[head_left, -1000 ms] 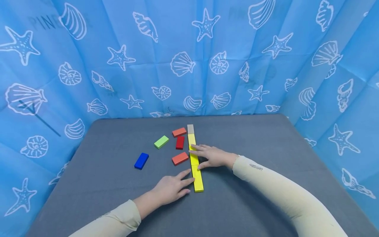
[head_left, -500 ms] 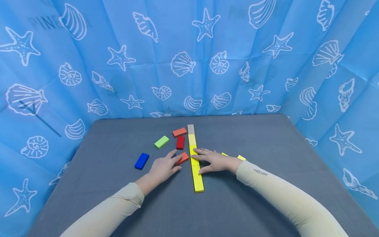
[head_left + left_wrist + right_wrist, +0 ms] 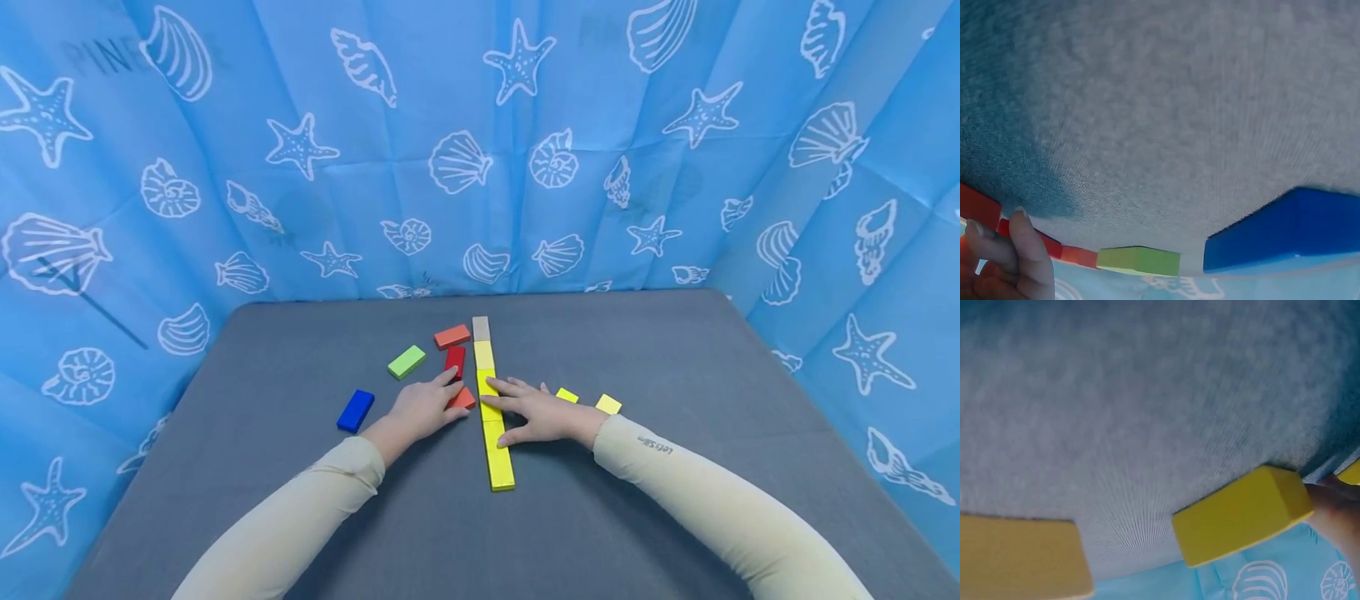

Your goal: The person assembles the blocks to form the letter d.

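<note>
A straight row on the table runs from a grey block (image 3: 481, 328) through a pale yellow block (image 3: 485, 355) to two bright yellow blocks (image 3: 490, 393). My right hand (image 3: 546, 413) lies along the row's right side, its spread fingertips on the bright yellow blocks. Over a lower orange block (image 3: 465, 398) reaches my left hand (image 3: 422, 410), with one fingertip at the red block (image 3: 455, 360) and the thumb beside the orange one. In the left wrist view, my left hand's fingers (image 3: 1030, 244) overlap the red blocks.
Another orange block (image 3: 452, 337), a green block (image 3: 407, 362) and a blue block (image 3: 356, 410) lie left of the row. Right of it, behind my right hand, are a yellow block (image 3: 567, 395) and a pale yellow block (image 3: 608, 404). A blue curtain (image 3: 420, 100) stands behind the table.
My left hand has left the near end of the row and moved up and left to the orange and red blocks. The right hand has shifted slightly, and two yellow blocks behind it have come into view.
</note>
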Action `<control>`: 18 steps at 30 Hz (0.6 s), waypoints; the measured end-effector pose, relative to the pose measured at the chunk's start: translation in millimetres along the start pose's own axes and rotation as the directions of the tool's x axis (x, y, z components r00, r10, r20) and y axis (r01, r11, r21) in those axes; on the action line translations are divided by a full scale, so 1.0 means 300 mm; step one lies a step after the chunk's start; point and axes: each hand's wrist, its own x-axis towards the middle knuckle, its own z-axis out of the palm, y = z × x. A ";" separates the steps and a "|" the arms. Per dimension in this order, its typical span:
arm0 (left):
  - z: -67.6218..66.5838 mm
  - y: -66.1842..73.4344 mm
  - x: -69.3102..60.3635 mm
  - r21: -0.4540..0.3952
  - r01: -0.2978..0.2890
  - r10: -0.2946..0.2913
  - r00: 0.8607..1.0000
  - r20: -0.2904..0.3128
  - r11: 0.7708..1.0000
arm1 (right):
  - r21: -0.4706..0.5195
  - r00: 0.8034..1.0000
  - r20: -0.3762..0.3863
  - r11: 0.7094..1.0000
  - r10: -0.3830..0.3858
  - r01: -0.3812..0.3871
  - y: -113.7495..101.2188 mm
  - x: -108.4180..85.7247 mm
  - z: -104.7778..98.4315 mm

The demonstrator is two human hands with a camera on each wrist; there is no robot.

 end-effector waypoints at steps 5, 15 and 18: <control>-0.004 -0.014 -0.010 -0.002 0.012 -0.012 1.000 -0.001 1.000 | 0.011 1.000 0.004 1.000 0.008 -0.008 -0.002 -0.004 0.000; -0.016 -0.084 -0.035 0.002 0.084 -0.084 0.996 -0.004 0.996 | 0.029 1.000 0.021 1.000 0.003 -0.004 0.002 0.000 -0.001; -0.014 -0.104 -0.035 -0.002 0.116 -0.116 0.993 -0.008 0.993 | 0.030 1.000 0.020 1.000 0.005 -0.005 0.005 0.001 0.004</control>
